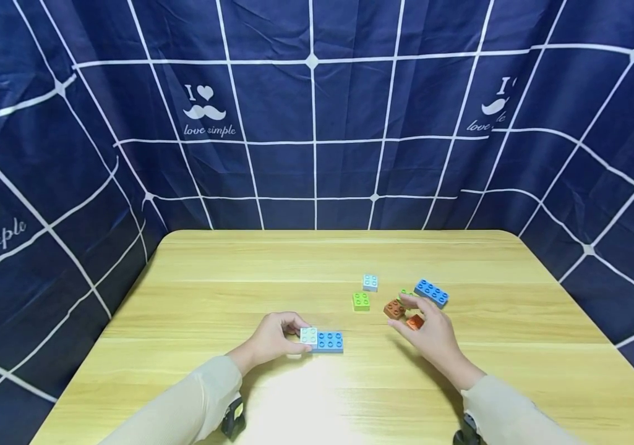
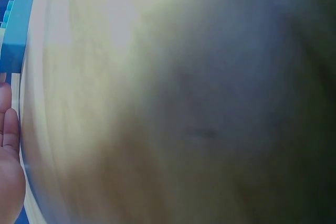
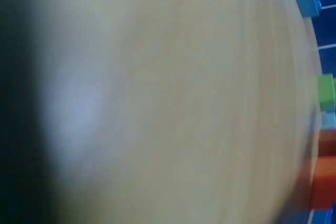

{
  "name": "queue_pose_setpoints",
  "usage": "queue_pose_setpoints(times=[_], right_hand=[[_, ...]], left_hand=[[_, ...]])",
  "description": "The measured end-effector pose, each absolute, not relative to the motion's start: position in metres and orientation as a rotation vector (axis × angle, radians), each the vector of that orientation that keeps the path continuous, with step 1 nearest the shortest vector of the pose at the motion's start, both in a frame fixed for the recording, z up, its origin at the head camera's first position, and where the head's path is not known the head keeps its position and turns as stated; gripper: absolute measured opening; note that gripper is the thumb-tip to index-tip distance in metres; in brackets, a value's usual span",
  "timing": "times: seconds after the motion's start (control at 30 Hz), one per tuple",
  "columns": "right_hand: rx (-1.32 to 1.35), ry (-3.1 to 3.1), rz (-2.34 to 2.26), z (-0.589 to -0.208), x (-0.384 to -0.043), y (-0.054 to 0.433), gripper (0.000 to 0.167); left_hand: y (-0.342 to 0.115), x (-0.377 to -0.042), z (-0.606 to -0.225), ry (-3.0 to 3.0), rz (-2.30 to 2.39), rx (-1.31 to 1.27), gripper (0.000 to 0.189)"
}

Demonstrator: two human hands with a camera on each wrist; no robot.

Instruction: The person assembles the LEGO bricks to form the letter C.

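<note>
My left hand (image 1: 273, 339) holds the left end of a long blue toy brick (image 1: 330, 341), thumb on the near side and fingers behind. A pale, whitish square brick (image 1: 308, 335) sits on that end of it. In the left wrist view the blue brick (image 2: 18, 32) shows at the left edge, just past the fingers. My right hand (image 1: 432, 330) hovers over the loose bricks, thumb and fingers spread apart. A brown brick (image 1: 394, 309) lies by its fingertips, and an orange brick (image 1: 415, 322) shows between thumb and fingers. A green brick (image 1: 406, 294) is partly hidden behind the fingers.
Another long blue brick (image 1: 431, 293) lies beyond the right hand. Left of the brown brick are a lime green brick (image 1: 361, 301) and a light blue one (image 1: 370, 282). The wooden table (image 1: 227, 266) ends at a dark blue checked curtain (image 1: 272, 167).
</note>
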State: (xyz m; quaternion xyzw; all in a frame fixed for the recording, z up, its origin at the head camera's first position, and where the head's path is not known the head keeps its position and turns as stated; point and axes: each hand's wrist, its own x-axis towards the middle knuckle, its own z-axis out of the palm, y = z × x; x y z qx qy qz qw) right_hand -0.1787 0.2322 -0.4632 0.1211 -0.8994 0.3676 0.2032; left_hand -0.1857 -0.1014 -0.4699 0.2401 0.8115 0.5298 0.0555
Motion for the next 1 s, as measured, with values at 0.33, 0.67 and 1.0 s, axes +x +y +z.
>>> queue_pose_setpoints(times=[0.33,0.67,1.0], right_hand=[[0.14,-2.551,1.04,-0.471,-0.17,0.254,0.065],[0.055,-2.633,1.006,-0.476,-0.165,0.257,0.062],[0.054,-2.629,0.922,-0.475,-0.163,0.259,0.044]], left_hand=[[-0.102,-0.186,-0.471,2.449,1.627,0.71,0.028],[-0.099,-0.174,-0.444,2.411,1.644,0.74,0.025],[-0.099,-0.171,-0.436,2.391,1.654,0.741,0.025]])
